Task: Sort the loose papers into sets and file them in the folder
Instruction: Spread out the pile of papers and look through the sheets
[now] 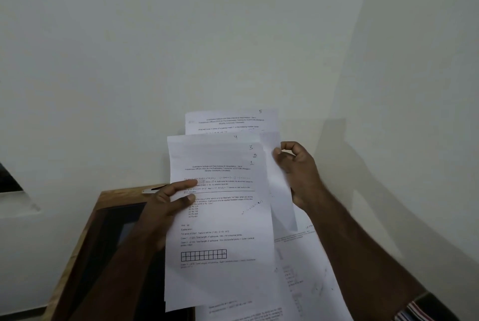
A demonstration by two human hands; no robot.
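I hold a fanned set of printed white papers (pixel 220 219) upright in front of me, with handwritten numbers 1, 2, 3, 4 and 5 staggered at their top right corners. My left hand (pixel 168 201) grips the set's left edge, thumb and fingers over the front page. My right hand (pixel 298 170) pinches the right edge of the sheets with thumb and fingers. More loose papers (pixel 305 276) lie lower right, beneath the held set. No folder is visible.
A wooden-framed table with a dark top (pixel 108 237) sits below left of the papers. A plain pale wall (pixel 207 35) fills the background. A striped piece of cloth (pixel 417 313) shows at the bottom right corner.
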